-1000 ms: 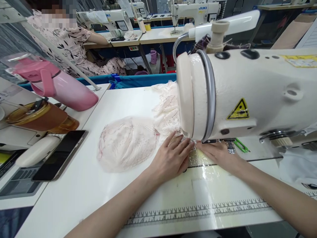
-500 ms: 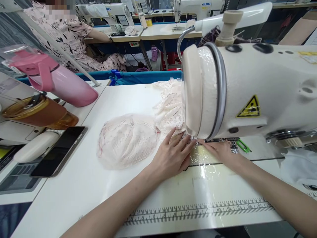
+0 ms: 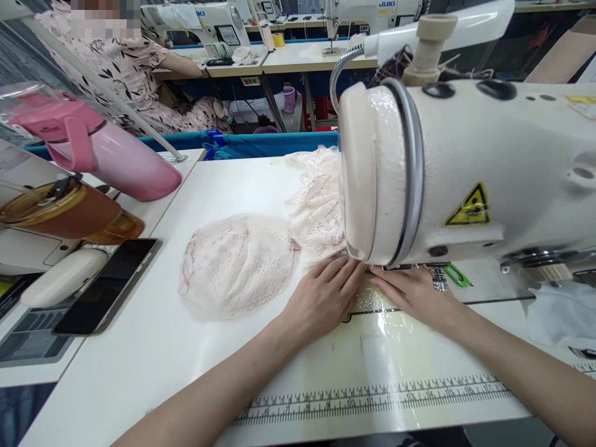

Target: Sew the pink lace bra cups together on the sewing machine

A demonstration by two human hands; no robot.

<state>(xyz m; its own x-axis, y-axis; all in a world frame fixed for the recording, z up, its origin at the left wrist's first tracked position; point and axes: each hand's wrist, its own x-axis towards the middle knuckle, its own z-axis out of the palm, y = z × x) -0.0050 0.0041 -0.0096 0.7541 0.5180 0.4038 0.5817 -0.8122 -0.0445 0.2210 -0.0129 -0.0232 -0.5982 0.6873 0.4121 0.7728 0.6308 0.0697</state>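
Both hands slid back a bit, and now my left hand (image 3: 323,298) and right hand (image 3: 412,292) press flat, fingers together, on the lace (image 3: 237,264) at twelve o'clock, so I should feed it slowly and straight.

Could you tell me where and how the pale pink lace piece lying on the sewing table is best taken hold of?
Probably at the rounded cup on its left end, pinching the outer rim from the left. That part lies free on the table. The other end runs under the sewing machine head, where the left hand and right hand press it flat, so pulling there seems unwise.
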